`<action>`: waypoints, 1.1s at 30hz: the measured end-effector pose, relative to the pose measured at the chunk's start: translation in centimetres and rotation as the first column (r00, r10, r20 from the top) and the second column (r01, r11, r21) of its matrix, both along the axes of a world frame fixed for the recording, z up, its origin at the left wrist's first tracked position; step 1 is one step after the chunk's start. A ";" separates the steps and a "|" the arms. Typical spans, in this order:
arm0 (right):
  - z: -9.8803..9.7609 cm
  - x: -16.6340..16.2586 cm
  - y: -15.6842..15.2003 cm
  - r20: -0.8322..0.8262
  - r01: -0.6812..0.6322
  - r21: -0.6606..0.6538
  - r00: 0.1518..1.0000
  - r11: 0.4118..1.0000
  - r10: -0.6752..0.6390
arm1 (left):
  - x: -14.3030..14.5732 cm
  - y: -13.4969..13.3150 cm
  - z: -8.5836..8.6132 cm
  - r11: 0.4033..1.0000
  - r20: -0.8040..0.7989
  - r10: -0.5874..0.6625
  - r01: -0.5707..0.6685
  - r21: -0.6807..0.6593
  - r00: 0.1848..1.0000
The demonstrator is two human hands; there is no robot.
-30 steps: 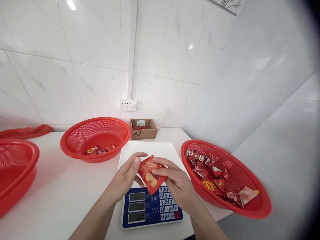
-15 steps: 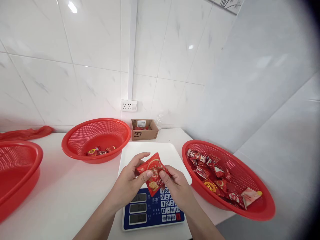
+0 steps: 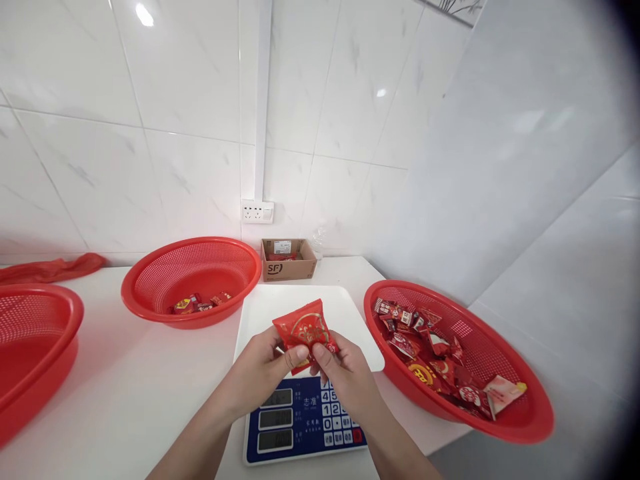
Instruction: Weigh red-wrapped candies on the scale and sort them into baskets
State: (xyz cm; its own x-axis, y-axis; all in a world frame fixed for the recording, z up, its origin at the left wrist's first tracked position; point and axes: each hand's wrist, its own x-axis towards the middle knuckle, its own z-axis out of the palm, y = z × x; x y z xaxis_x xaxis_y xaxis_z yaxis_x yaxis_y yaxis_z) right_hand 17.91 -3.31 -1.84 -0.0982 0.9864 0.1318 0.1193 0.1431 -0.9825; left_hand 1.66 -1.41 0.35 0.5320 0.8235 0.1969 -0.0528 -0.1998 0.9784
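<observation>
Both of my hands hold one small red snack packet [image 3: 301, 329] upright above the scale. My left hand [image 3: 263, 375] pinches its lower left edge and my right hand [image 3: 345, 373] pinches its lower right edge, thumbs in front. Under them sits a digital scale [image 3: 300, 417] with a blue keypad panel and a white weighing tray [image 3: 280, 308]. A red mesh basket [image 3: 520, 413] on the right holds several red snack packets [image 3: 430, 353]. Another red basket [image 3: 193, 263] at the back left has a few packets [image 3: 197, 303] in its bottom.
A third red basket [image 3: 35, 333] stands at the far left edge. A small open cardboard box [image 3: 289, 267] sits against the tiled wall below a socket [image 3: 257, 211]. Red cloth or bag [image 3: 50, 267] lies at the back left. The counter ends just right of the full basket.
The packet has been turned from lying tilted to standing upright, and both hands have slid down to grip its lower edge, closer to me.
</observation>
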 end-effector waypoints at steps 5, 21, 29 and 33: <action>-0.2 -0.2 -0.1 0.035 0.034 0.071 0.999 0.997 -0.037 | 0.0 -0.1 -0.3 0.999 -0.091 -0.043 0.043 -0.007 0.995; -1.5 1.5 2.4 0.132 0.165 0.031 0.977 0.986 -0.168 | 0.3 1.3 -2.2 0.870 -0.170 0.485 -0.454 0.194 0.857; -2.3 1.0 1.9 0.686 -0.135 0.146 0.728 0.980 -0.002 | -1.0 1.7 -2.1 0.655 -0.033 0.709 -0.639 0.403 0.705; -1.2 -0.3 2.4 0.802 -0.270 -0.015 0.572 0.963 0.173 | -1.0 1.4 -1.8 0.669 -0.033 0.693 -0.626 0.400 0.720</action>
State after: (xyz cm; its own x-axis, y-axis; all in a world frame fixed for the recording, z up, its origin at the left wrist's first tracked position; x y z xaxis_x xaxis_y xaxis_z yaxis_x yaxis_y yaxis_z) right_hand 17.66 -0.92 -3.06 -0.4245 0.9053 -0.0147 0.7908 0.3628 -0.4930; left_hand 0.66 -0.03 -1.45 -0.0741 0.8676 0.4918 0.3800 -0.4313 0.8183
